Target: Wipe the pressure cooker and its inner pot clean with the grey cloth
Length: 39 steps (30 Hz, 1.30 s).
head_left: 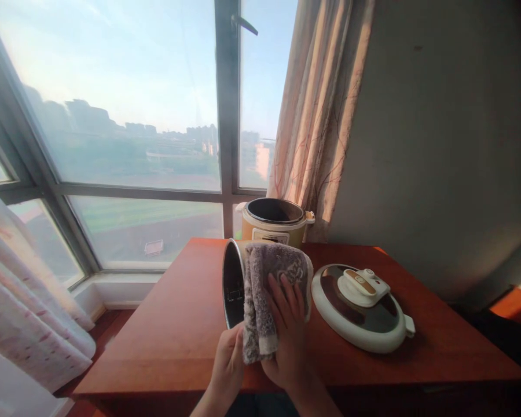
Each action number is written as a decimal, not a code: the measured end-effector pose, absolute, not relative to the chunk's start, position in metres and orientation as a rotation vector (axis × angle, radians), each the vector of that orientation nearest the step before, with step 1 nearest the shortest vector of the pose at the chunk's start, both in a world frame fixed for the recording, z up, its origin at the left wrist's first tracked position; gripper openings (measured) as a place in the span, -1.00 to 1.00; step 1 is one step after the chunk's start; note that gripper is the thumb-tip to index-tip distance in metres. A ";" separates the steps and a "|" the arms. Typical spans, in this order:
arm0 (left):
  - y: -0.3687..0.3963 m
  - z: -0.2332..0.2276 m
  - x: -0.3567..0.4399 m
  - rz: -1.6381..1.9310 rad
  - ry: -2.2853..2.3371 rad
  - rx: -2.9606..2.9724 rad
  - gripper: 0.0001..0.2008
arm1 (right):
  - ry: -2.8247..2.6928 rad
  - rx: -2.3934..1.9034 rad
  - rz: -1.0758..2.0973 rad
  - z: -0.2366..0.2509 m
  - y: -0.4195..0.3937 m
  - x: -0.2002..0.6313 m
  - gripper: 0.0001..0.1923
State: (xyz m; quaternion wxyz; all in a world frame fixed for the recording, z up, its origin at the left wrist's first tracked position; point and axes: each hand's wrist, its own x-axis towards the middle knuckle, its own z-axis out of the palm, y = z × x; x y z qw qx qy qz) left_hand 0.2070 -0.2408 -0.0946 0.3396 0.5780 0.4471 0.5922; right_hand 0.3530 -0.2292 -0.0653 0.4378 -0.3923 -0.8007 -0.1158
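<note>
A metal inner pot [233,284] is held on its side above the red-brown table [178,324], its open mouth facing left. My left hand [228,365] grips the pot at its lower rim. A grey fuzzy cloth [264,278] is draped over the pot's outer wall, and my right hand [289,327] presses flat on the cloth. Behind them stands a yellow cooker body [274,223], open and without a pot inside.
The cooker's round white lid [360,307] lies flat on the table to the right, handle up. A large window [121,116] and a beige curtain [316,116] are behind the table; a grey wall [451,145] is on the right. A light patterned curtain [21,289] hangs at lower left.
</note>
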 end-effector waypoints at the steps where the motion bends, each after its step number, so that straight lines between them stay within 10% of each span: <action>1: -0.241 -0.092 0.207 1.522 1.155 1.482 -0.30 | -1.966 -0.975 -0.289 -0.076 -0.233 0.351 -0.23; 9: -0.240 -0.089 0.201 1.495 1.154 1.357 -0.31 | -1.945 -0.919 -0.326 -0.099 -0.239 0.346 -0.23; 18: -0.230 -0.102 0.199 1.489 1.135 1.411 -0.30 | -2.042 -1.103 -0.212 -0.010 -0.202 0.342 -0.15; 28: -0.235 -0.081 0.178 1.510 1.191 1.384 -0.31 | -2.181 -1.382 0.100 0.073 -0.143 0.320 -0.68; 39: -0.227 -0.117 0.157 1.385 1.207 1.735 -0.25 | -2.156 -1.378 -0.053 0.066 -0.130 0.311 -0.71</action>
